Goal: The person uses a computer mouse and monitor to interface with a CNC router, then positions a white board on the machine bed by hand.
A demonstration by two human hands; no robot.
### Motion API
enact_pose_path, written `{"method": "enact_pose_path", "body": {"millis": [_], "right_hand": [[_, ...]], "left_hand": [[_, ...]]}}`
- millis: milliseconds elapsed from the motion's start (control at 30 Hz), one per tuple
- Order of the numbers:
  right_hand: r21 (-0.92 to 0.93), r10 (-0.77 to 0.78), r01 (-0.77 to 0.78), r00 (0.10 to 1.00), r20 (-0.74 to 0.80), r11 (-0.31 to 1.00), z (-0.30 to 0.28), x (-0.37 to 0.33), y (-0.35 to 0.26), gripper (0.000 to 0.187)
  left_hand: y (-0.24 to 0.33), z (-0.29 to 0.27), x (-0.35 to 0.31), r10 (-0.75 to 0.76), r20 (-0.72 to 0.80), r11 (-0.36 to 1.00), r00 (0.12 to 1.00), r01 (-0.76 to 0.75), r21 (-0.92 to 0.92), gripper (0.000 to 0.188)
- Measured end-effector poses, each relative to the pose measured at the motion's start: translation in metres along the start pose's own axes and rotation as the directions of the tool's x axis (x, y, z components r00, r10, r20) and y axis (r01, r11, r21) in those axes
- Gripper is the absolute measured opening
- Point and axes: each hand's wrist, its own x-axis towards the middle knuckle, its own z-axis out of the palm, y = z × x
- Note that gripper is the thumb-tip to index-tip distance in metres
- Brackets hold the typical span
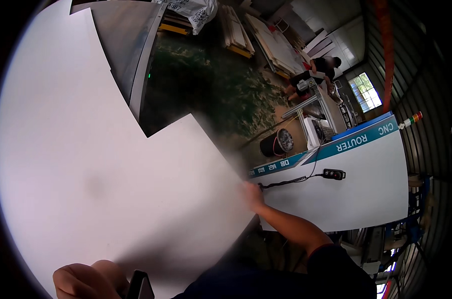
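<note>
A large white sheet with a stepped, notched far edge fills the left and middle of the view. My right hand is closed at its right edge, blurred, its fingertips hard to make out. At the lower left, my left hand is curled at the sheet's near edge, knuckles bent and most fingers hidden. Beside it sits a dark, band-like object with a pale rim. My shadow lies across the near part of the sheet.
A white machine panel with a teal stripe stands to the right, bearing a black corded control pendant. Beyond are a black bucket, a debris-strewn floor, stacked boards and another person. A metal-edged table lies at far left.
</note>
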Motion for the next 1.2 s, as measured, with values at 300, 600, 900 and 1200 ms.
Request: {"method": "enact_pose_path", "body": {"millis": [300, 600, 900, 1200], "right_hand": [[0.023, 0.073, -0.075, 0.992, 0.099, 0.997, -0.022, 0.007, -0.028, 0.042], [0.010, 0.075, -0.076, 0.995, 0.068, 0.997, -0.014, -0.001, -0.016, 0.051], [0.060, 0.111, -0.125, 0.973, 0.201, 0.990, -0.020, -0.007, -0.023, 0.066], [0.439, -0.060, -0.195, 0.862, 0.504, 0.877, -0.028, 0.011, -0.019, 0.063]], "left_hand": [[0.001, -0.004, -0.016, -0.070, 0.100, 0.991, 0.993, 0.081, -0.109, 0.042], [-0.011, -0.004, -0.019, 0.121, 0.160, 0.993, 0.980, -0.121, -0.006, 0.047], [-0.004, 0.050, 0.013, -0.815, -0.017, 0.465, 0.579, 0.638, -0.614, 0.041], [-0.068, 0.099, 0.249, -0.497, -0.133, 0.851, 0.857, 0.512, 0.114, 0.040]]}}
